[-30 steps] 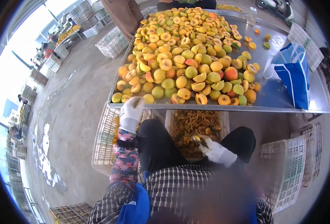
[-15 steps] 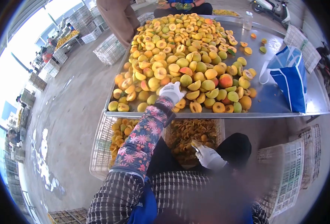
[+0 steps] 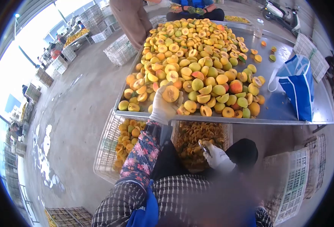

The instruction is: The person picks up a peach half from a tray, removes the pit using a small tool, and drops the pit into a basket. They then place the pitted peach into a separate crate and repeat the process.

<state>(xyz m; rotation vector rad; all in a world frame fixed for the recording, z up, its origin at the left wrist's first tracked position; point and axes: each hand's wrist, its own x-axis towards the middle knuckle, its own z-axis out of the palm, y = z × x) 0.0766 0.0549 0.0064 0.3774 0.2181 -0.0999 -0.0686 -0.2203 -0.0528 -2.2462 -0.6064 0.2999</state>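
My left hand [image 3: 162,109], in a white glove, is closed around a yellow peach half [image 3: 170,94] at the near edge of the metal table. The half's cut face, with its brownish centre, is turned up. A heap of halved peaches [image 3: 197,56] lies just beyond it. Lower down, my gloved right hand [image 3: 218,158] grips a small metal tool [image 3: 204,146] whose exact kind is hard to make out. It is held over a crate of brownish peach scraps [image 3: 197,138]. Left of that crate, under the table edge, stands another crate [image 3: 105,151] holding yellow peach pieces.
A blue-and-white bag [image 3: 299,92] and a clear bottle [image 3: 258,28] stand on the metal table [image 3: 267,108]. Plastic crates [image 3: 288,181] sit at my right. Across the table are a person's gloved hands [image 3: 196,10] and a standing person's brown trousers [image 3: 131,20].
My left hand has picked up a peach half from the heap and drawn it back toward me, turning palm up. My right hand stays low with the tool. The view has shifted slightly.
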